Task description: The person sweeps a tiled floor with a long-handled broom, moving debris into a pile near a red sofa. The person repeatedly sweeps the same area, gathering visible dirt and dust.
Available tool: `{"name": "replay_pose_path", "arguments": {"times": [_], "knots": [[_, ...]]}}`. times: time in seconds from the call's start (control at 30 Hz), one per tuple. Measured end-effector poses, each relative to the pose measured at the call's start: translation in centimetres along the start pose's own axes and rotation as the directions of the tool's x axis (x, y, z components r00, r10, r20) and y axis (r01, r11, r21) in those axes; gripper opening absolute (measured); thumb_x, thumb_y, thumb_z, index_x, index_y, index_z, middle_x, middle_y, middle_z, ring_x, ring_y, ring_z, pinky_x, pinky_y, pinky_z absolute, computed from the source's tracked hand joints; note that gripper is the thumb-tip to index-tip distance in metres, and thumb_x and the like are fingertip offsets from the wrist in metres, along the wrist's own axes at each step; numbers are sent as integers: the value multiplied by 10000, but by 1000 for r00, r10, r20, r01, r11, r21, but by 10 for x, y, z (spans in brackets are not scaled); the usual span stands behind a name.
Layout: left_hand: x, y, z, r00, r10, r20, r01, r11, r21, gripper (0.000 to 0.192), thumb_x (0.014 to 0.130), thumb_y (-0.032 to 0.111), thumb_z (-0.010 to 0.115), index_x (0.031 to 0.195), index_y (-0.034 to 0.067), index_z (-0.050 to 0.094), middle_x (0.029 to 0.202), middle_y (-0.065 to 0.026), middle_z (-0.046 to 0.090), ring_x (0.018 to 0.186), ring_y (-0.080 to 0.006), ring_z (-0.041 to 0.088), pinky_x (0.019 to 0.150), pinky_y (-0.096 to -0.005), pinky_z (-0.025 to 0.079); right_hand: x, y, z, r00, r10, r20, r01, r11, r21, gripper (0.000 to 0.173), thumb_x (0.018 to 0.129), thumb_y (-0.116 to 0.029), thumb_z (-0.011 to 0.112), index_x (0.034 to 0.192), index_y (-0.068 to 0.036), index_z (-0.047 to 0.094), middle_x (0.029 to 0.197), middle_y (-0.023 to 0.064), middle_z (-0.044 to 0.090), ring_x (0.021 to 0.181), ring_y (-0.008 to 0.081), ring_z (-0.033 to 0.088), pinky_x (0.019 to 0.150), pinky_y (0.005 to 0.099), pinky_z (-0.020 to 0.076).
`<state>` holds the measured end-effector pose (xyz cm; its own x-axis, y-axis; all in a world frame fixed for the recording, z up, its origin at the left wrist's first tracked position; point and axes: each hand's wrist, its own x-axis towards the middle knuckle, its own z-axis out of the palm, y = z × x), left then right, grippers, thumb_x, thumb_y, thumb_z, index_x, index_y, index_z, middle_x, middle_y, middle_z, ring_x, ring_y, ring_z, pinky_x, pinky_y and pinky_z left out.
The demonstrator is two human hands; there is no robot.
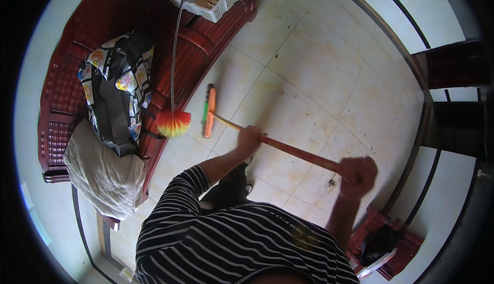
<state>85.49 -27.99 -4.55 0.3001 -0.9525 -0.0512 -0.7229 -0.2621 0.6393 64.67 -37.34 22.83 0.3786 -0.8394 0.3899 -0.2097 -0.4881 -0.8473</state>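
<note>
My left hand (249,141) grips the middle of a broom's wooden handle (297,152). Around the upper end of that handle closes my right hand (357,176), off to the right. The broom's head (208,111) is orange with green and dark bristles; it is at the left, close to the front edge of the bench, and I cannot tell whether the bristles touch the tiles. Dark specks of dirt (331,182) lie on the tiled floor (305,75), thickest below the handle near my right hand.
A red wooden bench (185,52) runs along the left. On it are a white plastic basket (216,14) of thin sticks, a patterned bag (115,91) and a pale cloth (102,168). A long-handled duster (173,123) leans there. Low red furniture (405,247) stands at lower right.
</note>
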Motion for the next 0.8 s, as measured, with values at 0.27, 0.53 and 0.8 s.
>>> {"name": "replay_pose_path", "arguments": {"times": [0.27,0.53,0.8], "knots": [[54,-52,64,992,96,78,-90,993,-79,272,738,269,596,592,55,513,677,-146,549,725,-333,531,659,-425,426,5,20,40,790,601,-120,-399,653,643,314,772,25,389,497,-83,282,425,6,303,377,89,261,393,250,253],[144,125,187,825,452,340,-293,855,-428,231,720,243,629,692,26,554,735,-164,567,747,-329,555,691,-393,453,6,-21,-8,882,306,-358,-286,952,109,228,761,11,425,538,-29,395,470,23,398,395,104,344,425,237,317],[70,203,161,782,622,-31,-509,610,-607,215,654,189,697,630,57,528,643,-97,546,687,-284,549,596,-378,447,-75,-79,-50,925,77,-373,-43,994,99,129,662,86,519,581,2,463,541,89,500,441,194,475,386,324,380]]}}
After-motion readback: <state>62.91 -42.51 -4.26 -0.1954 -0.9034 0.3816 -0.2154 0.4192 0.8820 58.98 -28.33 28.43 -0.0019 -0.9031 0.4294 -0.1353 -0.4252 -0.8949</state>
